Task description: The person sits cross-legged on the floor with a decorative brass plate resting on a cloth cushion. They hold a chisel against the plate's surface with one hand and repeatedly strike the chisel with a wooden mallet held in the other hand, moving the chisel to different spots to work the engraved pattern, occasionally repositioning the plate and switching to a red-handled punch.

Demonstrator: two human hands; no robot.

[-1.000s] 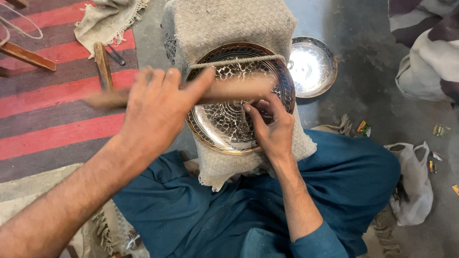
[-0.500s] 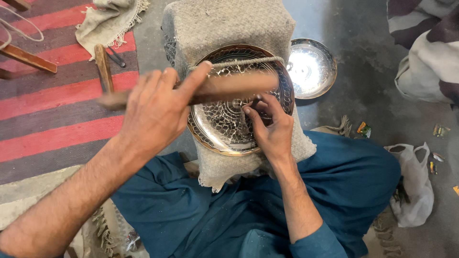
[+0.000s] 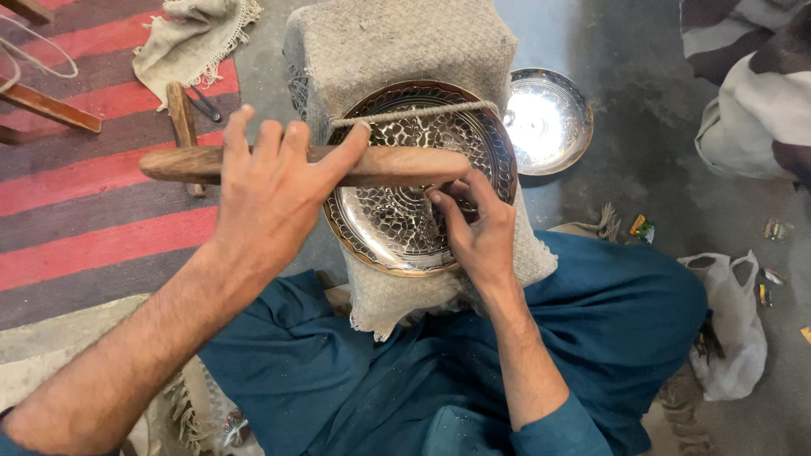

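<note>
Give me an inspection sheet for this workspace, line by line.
Surface: grey cloth-wrapped block on a concrete floor.
Job's things: engraved metal plate, tied on by a cord; wooden stick.
Clutter: plain metal bowl, white plastic bag, rag.
Hands: left hand grips the stick; right hand rests on the plate.
Cables: nothing seen.
Surroundings: red striped rug.

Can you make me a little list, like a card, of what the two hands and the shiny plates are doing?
left hand: wrapped round a wooden stick, held level above the plate
right hand: fingertips pressed on the plate; what they pinch is hidden
patterned plate: round metal, on a cloth-covered block, a cord across its top
plain bowl: shiny, on the floor beside the block
nearby: striped red rug, white plastic bag
</note>
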